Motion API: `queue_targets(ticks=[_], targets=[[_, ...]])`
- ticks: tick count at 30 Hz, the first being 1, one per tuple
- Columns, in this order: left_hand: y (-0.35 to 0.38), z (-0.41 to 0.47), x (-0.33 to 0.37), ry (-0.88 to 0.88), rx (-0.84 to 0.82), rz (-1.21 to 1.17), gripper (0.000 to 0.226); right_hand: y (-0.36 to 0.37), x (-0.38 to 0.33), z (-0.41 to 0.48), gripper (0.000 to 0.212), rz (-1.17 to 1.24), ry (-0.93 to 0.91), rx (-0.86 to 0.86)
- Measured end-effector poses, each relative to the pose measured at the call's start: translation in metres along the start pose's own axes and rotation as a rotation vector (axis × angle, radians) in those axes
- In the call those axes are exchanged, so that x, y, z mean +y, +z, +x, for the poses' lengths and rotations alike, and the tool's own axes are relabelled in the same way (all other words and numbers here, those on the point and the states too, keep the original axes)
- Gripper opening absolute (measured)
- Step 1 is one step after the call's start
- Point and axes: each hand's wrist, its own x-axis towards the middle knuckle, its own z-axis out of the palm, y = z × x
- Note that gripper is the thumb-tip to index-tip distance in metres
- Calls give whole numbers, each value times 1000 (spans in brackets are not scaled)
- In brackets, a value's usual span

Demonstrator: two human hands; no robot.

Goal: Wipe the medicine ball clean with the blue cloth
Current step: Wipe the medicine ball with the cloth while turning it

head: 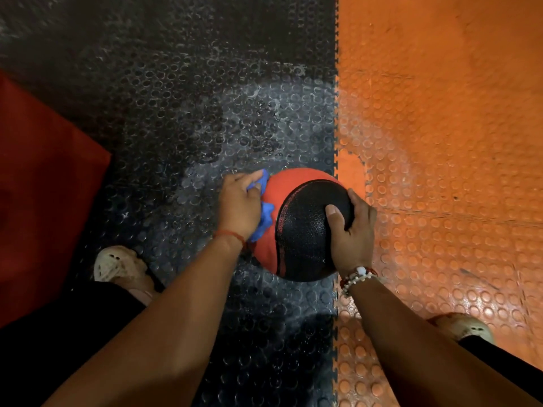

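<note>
1. The left hand (238,205) curls its fingers around the bunched blue cloth (266,220) and presses it against the left, red side of the medicine ball (296,230).
2. The right hand (352,235) spreads wide over the ball's right side, thumb on the black panel, fingers wrapped round its far edge.
3. The ball is red with textured black panels. It sits over the seam between the black mat (205,118) and the orange mat (440,127).

Forearms are bare, a thin red thread bracelet (230,234) circles the wrist behind the left hand (238,205), a red-and-white bead bracelet (358,277) sits behind the right hand (351,233), cream perforated clogs (117,264) cover both feet, black trouser legs (44,348) above.
</note>
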Motion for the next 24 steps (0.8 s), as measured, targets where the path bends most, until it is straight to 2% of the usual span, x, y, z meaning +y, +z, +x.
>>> queue_targets(ticks=[2,4,7,9,12,13,15,17,19,22,24], targets=[[7,-13,13,248,42,49,34,-1,-2,2,75,0,-5,-4],[12,-17,20,424,-26,91,39,0,-7,5,70,-2,41,-9],[11,-5,21,475,-89,136,40,4,-11,5,69,-40,81,2],[8,6,16,317,-79,111,37,6,-12,1,76,-85,73,37],[0,19,-6,-89,-84,-15,35,8,-12,-2,83,-105,77,51],[-2,17,-13,-163,-88,-73,34,7,-11,-2,83,-105,73,50],[-4,4,-17,-189,-36,-116,32,6,-10,-3,83,-114,56,48],[-3,-15,-11,-71,72,-97,31,7,-9,-4,84,-123,44,46],[2,-30,4,145,136,-59,32,8,-9,-4,84,-130,40,48],[9,-27,20,377,47,45,37,9,-9,-3,84,-114,41,54],[10,-14,23,392,-28,94,38,8,-9,-5,84,-95,30,66]])
